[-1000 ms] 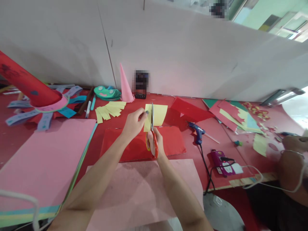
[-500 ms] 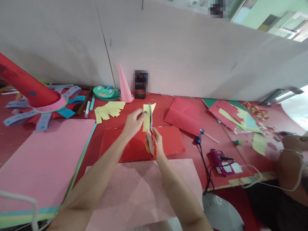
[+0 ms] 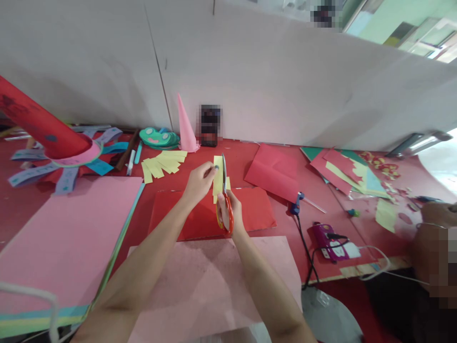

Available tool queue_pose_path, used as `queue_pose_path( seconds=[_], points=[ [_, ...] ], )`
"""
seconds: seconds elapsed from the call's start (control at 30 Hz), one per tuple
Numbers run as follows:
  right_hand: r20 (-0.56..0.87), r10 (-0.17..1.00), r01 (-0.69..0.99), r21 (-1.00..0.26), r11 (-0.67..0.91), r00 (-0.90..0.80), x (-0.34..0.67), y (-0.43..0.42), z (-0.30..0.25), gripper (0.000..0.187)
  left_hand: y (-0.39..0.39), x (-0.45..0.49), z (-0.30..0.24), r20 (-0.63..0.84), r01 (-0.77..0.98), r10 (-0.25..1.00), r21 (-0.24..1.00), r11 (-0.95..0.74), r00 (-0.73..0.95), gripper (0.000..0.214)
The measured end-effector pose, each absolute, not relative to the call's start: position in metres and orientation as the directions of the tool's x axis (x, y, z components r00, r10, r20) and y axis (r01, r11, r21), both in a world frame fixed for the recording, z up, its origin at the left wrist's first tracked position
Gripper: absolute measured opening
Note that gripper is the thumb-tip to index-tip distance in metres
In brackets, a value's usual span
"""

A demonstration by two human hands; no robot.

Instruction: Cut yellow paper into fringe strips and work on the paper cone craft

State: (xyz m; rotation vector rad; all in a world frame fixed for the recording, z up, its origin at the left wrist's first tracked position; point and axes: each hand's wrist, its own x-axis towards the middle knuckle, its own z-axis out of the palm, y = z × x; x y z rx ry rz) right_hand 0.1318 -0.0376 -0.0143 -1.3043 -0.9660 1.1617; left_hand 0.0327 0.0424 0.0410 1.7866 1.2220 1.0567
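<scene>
My left hand (image 3: 200, 180) pinches a narrow yellow paper strip (image 3: 218, 166) upright over the table. In my right hand (image 3: 230, 212) is a pair of scissors (image 3: 228, 220) with orange handles, its blades pointing away from me along the strip's right edge. The blades look closed or almost so. A second bit of yellow paper (image 3: 228, 182) shows just right of the blades, partly hidden by them. Below both hands lies a red rectangular board (image 3: 193, 219). Several cut yellow strips (image 3: 160, 165) are fanned out on the table to the left.
Large pink sheets (image 3: 74, 228) are stacked at left, near a red tube (image 3: 46, 124) with paper petals. A pink cone (image 3: 186, 126) and a phone (image 3: 210, 125) stand by the wall. Red paper (image 3: 273, 171), a purple device with cables (image 3: 326, 240) and another person's arm (image 3: 433, 243) are at right.
The flap of yellow paper leaning right beside the blade tips has come away and now shows lower, near the handles. My hands have hardly moved.
</scene>
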Motion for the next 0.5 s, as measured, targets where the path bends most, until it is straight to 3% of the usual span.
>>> queue_pose_path(
  seconds=[0.17,0.23,0.37,0.5],
  points=[
    [-0.135,0.967,-0.193,-0.977,-0.093,0.217,0.128,-0.038,-0.005,0.038,0.06,0.023,0.028,0.183,0.375,0.973,0.9,-0.223,0.14,0.028],
    [-0.145,0.966,-0.231,-0.969,-0.093,0.216,0.127,-0.038,-0.002,0.038,0.073,0.015,0.017,0.096,0.322,0.995,0.941,-0.103,0.039,0.024],
    [-0.141,0.969,-0.258,-0.962,-0.086,0.203,0.125,-0.039,-0.002,0.038,0.096,-0.007,-0.007,-0.297,-0.029,0.94,0.955,0.296,-0.17,0.012],
    [-0.154,0.969,-0.234,-0.966,-0.107,0.193,0.125,-0.039,-0.004,0.038,0.108,-0.031,-0.018,-0.32,-0.187,0.897,0.944,0.273,-0.304,0.011]
  ],
)
